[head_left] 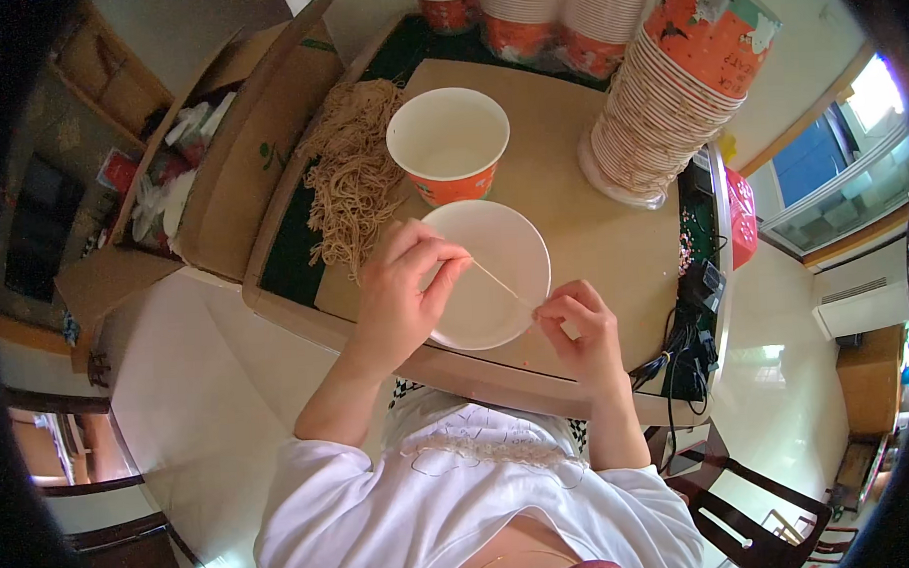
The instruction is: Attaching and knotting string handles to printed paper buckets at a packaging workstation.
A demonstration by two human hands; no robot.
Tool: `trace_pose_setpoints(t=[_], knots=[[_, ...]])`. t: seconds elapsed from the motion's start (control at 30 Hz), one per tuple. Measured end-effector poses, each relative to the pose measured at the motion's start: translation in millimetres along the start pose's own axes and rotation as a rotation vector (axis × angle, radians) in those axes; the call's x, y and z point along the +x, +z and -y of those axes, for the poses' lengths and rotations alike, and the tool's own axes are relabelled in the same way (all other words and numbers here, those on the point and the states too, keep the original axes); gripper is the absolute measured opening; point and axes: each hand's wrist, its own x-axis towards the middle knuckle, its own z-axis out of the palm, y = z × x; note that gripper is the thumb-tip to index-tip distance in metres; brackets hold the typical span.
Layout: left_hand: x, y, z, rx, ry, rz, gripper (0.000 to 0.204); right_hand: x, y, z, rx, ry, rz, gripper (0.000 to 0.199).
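Note:
A short beige string (496, 280) is stretched between my two hands over the mouth of a white paper tub (491, 328). My left hand (407, 291) pinches its upper end between thumb and forefinger. At the lower end, by the tub's right rim, the fingertips of my right hand (581, 325) are closed on the string. Just behind stands an orange-and-white paper tub (451, 184), mouth up. To its left lies a tangled heap of beige strings (356, 177).
A tall, tilted stack of paper tubs (659, 107) stands at the right, with more stacks (525, 21) along the back. A cardboard box (255, 161) is on the left. Black cables (682, 346) and an adapter (703, 283) lie by the right edge of the table (613, 238).

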Motion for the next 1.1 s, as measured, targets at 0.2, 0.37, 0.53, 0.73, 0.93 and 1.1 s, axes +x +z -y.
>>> trace_pose_setpoints(t=[0.2,0.37,0.53,0.73,0.93,1.1], knots=[[-7.5,6.9,0.3,0.165,-0.032,0.064,0.009,-5.3,-8.1,17.8,-0.047,0.007,0.094,0.013],[-10.3,27.6,-13.4,-0.300,-0.194,0.140,0.010,-4.5,3.2,29.3,0.009,0.088,0.148,0.011],[-18.0,39.4,-18.6,-0.494,-0.113,0.218,0.021,-8.4,8.7,22.4,0.376,0.208,0.160,0.008],[-29.5,53.1,-20.0,-0.489,-0.095,0.306,0.060,-11.5,8.9,13.2,0.913,0.396,-0.033,0.007],[-37.7,53.3,-18.3,-0.313,-0.121,0.419,0.057,-13.9,8.7,12.8,1.013,0.434,-0.251,0.005],[-42.4,52.0,-13.0,-0.106,0.039,0.534,0.037,-10.0,1.5,11.3,1.051,0.429,-0.229,0.004]])
